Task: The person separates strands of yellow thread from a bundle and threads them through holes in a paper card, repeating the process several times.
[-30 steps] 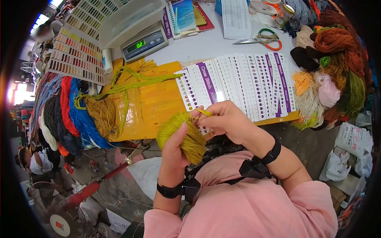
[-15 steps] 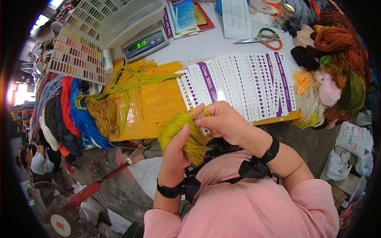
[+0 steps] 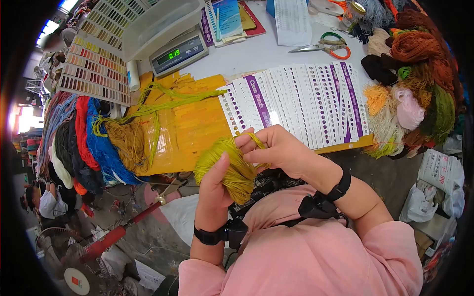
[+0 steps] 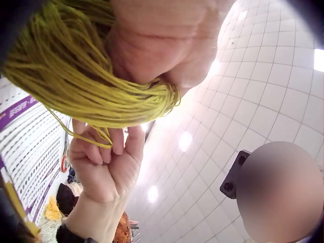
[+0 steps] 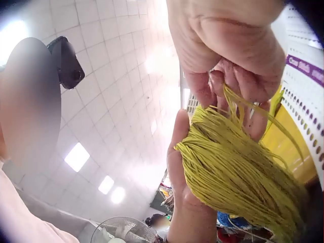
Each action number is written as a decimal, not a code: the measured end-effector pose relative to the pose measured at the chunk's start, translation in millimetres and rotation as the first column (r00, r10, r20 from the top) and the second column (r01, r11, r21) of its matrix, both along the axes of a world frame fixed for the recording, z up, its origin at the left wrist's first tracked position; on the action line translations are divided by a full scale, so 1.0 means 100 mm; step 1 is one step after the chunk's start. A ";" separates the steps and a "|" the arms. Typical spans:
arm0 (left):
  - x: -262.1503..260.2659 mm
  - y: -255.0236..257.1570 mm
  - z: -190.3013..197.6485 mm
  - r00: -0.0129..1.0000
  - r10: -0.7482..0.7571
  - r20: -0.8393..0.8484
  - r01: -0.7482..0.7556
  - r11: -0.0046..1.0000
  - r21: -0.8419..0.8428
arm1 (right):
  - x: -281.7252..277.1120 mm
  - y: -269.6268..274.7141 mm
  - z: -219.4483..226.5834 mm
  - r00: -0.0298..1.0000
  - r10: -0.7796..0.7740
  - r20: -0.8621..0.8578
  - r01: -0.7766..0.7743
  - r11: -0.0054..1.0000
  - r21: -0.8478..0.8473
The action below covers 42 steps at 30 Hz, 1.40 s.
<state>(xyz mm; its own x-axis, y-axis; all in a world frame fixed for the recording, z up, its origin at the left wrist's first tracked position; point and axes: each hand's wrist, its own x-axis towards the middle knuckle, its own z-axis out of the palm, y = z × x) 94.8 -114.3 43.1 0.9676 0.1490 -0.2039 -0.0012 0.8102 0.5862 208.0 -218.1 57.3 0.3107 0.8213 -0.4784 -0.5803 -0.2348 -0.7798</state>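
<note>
At a worktable topped partly by a yellow mat and rows of punched cards, a person holds a yellow-green skein in the air, just off the near edge. The left hand grips the skein, thumb laid along its side; the right hand, fingers bent together, pinches a looped loose strand at its upper end. The step in hand appears to be working that strand at the bundle's end; the next move likely calls for a firm left grip and a steady pull. The skein hides most of the left fingers in the head view, and the strand's free end cannot be made out.
</note>
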 end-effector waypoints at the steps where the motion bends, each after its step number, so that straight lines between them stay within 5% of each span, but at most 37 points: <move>1: 0.00 0.00 -0.01 1.000 -0.012 0.003 0.012 1.000 -0.007 | 0.00 0.00 -0.01 1.000 0.002 -0.012 -0.002 1.000 -0.001; 4: 0.00 -0.02 0.02 0.998 0.062 0.006 -0.061 0.997 -0.054 | 0.02 -0.01 -0.01 0.999 -0.028 -0.038 0.028 1.000 0.011; 10: 0.01 -0.03 -0.05 0.961 0.184 -0.205 -0.163 0.980 0.113 | 0.02 -0.02 -0.11 0.990 -0.107 -0.087 0.111 0.993 0.042; 18: 0.06 -0.04 0.02 0.951 0.212 -0.224 -0.210 0.977 0.030 | 0.03 -0.01 -0.10 0.984 -0.127 -0.128 0.140 0.985 0.097; 24: 0.05 -0.03 -0.03 0.940 0.228 -0.254 -0.232 0.973 0.016 | 0.03 -0.01 -0.09 0.996 0.000 0.086 -0.010 0.992 0.124; 30: 0.00 0.00 -0.04 0.960 0.217 -0.178 -0.229 0.972 -0.047 | 0.11 -0.07 -0.17 0.998 -0.033 -0.048 0.043 0.976 0.214; 33: 0.00 0.00 -0.02 0.967 0.224 -0.119 -0.232 0.971 -0.052 | 0.13 -0.10 -0.24 0.967 0.036 -0.253 0.037 0.960 0.278; 36: 0.00 0.04 -0.04 0.987 0.151 -0.060 -0.155 0.986 -0.060 | 0.10 -0.06 -0.14 0.997 0.061 0.047 -0.064 0.996 0.056; 39: 0.00 0.05 -0.08 0.991 0.120 -0.056 -0.125 0.987 -0.104 | -0.02 0.03 -0.10 0.968 0.000 0.252 -0.043 0.985 0.164; 42: -0.01 0.02 -0.02 0.977 0.170 -0.128 -0.169 0.985 0.017 | -0.02 0.03 -0.05 0.994 -0.015 0.104 0.002 0.993 0.121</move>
